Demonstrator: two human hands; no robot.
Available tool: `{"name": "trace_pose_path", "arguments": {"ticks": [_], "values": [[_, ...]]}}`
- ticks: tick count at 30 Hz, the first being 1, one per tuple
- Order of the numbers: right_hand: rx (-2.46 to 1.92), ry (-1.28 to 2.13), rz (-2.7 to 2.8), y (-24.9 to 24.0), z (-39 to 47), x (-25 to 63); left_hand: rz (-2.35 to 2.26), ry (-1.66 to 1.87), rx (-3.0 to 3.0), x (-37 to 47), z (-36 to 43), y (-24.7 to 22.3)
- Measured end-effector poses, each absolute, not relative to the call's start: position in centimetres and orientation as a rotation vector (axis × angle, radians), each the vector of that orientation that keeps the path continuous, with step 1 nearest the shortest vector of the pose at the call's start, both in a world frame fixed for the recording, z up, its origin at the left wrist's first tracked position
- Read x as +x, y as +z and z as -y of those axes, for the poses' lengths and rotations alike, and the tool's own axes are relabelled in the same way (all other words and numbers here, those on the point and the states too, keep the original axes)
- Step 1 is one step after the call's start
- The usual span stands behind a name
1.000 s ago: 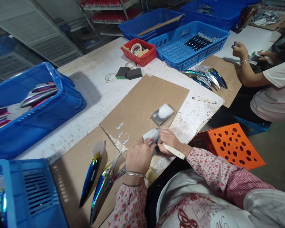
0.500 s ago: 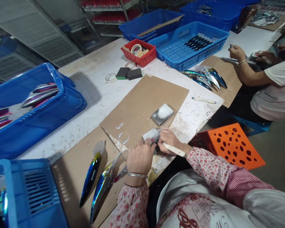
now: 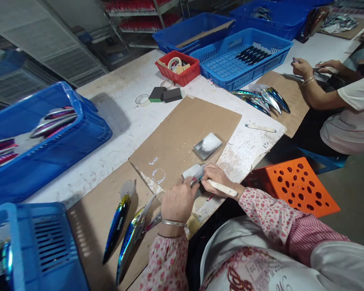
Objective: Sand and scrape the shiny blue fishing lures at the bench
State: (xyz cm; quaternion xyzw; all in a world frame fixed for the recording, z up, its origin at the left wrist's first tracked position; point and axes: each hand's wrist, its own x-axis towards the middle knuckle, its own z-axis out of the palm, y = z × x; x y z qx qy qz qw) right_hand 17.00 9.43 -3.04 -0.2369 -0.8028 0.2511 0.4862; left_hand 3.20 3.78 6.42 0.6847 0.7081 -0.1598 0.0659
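Low centre of the frame, the left hand [image 3: 178,201] clamps a shiny fishing lure [image 3: 157,216] while the right hand [image 3: 216,178], fingers closed on a pale-handled tool [image 3: 221,188], has barely shifted since a second ago (same spot worked). The table edge [image 3: 230,190] sits close right; bare cardboard [image 3: 185,133] lies open above.

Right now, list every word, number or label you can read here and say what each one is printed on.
"20": on a small patch of the red print on the white apron.
Lettering on the dark blue, shiny fish-shaped lure: too small to read.
Large letters at the apron's lower edge: cut off, unreadable.
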Motion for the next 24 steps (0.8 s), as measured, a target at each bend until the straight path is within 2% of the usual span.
{"name": "trace_pose_path", "arguments": {"ticks": [24], "values": [[-0.593, 0.832, 1.954, -3.33, -9.7, 17.06, -2.085, -0.345, 2.015, 2.11, -4.05, 6.25]]}}
